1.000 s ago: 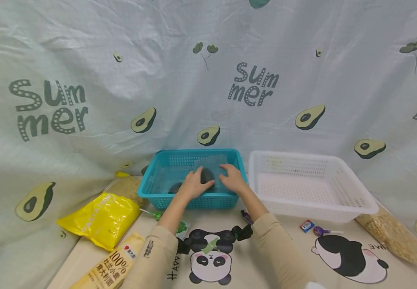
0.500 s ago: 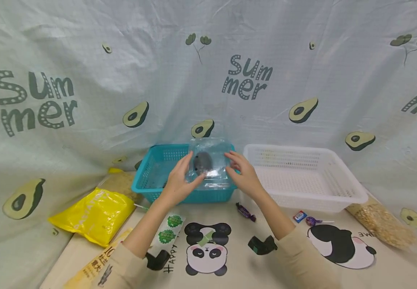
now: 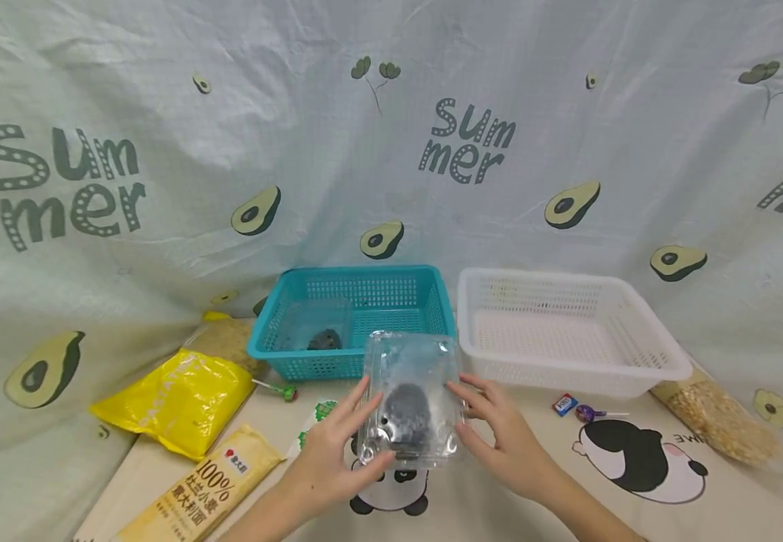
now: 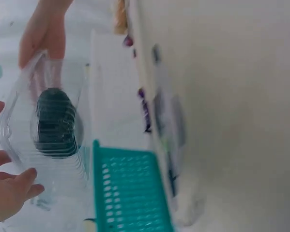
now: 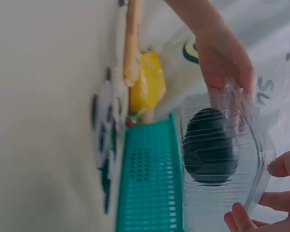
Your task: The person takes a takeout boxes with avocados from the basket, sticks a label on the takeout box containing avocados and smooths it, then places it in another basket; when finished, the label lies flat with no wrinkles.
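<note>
A clear plastic clamshell box [image 3: 413, 357] is held up between my two hands in front of the teal basket [image 3: 310, 367]. Inside it sits a dark oval fruit [image 5: 210, 145], avocado-like in shape. My left hand [image 3: 327, 463] grips the box's left side, thumb near its front corner. On the opposite side, my right hand [image 3: 503, 440] grips it with spread fingers. The left wrist view shows the box's ridged wall and the same dark fruit [image 4: 56, 123]. A second clear box [image 3: 293, 320] with a dark round thing [image 3: 324, 340] lies in the teal basket's left half.
To the right of the teal basket stands a white basket [image 3: 568, 370]. A yellow pasta bag [image 3: 184, 406], a noodle packet [image 3: 202, 489] and a green lollipop [image 3: 289, 392] lie left. A small candy [image 3: 564, 404], purple lollipop [image 3: 586, 412] and grain bag [image 3: 717, 418] lie right.
Both hands have lifted the clear box with the dark fruit out of the teal basket and brought it towards the body, over the table's panda print.
</note>
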A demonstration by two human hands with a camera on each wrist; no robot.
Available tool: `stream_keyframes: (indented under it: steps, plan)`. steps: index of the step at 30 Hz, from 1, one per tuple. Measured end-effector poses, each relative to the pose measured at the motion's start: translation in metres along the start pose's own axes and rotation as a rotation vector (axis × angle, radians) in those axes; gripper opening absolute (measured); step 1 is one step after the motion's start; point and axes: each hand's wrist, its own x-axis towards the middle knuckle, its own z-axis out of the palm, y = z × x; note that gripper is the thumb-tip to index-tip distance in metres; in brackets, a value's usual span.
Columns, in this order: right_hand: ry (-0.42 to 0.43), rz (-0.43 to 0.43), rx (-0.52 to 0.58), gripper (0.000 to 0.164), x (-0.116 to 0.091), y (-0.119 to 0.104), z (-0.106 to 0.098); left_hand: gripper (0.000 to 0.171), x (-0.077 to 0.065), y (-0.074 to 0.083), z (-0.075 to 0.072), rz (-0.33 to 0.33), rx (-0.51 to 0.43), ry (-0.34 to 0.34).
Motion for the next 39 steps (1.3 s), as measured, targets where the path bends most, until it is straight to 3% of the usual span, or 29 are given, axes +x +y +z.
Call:
stream_keyframes:
  steps: [3,6,12,17,21,24,26,29,34,39]
  plan:
    - [-0.023,-0.016,-0.001,0.046,-0.012,0.003,0.006,0.063,-0.018,-0.002,0.009,-0.01,0.014,-0.051]
    - [-0.044,-0.031,0.023,0.046,-0.019,0.012,0.015,0.063,-0.027,-0.009,0.016,-0.047,0.003,-0.114]
    - [-0.061,-0.034,0.058,0.044,-0.026,0.029,0.032,0.062,-0.03,-0.025,0.023,-0.163,-0.063,-0.238]
    - [-0.061,0.007,0.044,0.042,-0.027,0.039,0.038,0.062,-0.031,-0.036,0.029,-0.214,-0.12,-0.272]
    - [-0.09,0.072,0.009,0.044,-0.029,0.043,0.041,0.063,-0.029,-0.04,0.02,-0.261,-0.187,-0.345]
    - [-0.111,0.12,0.007,0.047,-0.032,0.047,0.044,0.063,-0.025,-0.046,0.006,-0.321,-0.188,-0.356]
    - [-0.101,0.149,0.039,0.049,-0.034,0.051,0.046,0.061,-0.022,-0.055,-0.002,-0.39,-0.161,-0.31]
    - [-0.054,0.153,0.087,0.051,-0.035,0.056,0.048,0.059,-0.018,-0.071,-0.007,-0.516,-0.011,-0.253]
    - [-0.052,0.162,0.063,0.05,-0.037,0.057,0.047,0.065,-0.015,-0.091,-0.005,-0.664,0.191,-0.301]
    - [-0.061,0.169,0.066,0.049,-0.039,0.055,0.049,0.081,-0.015,-0.096,0.005,-0.732,0.322,-0.298]
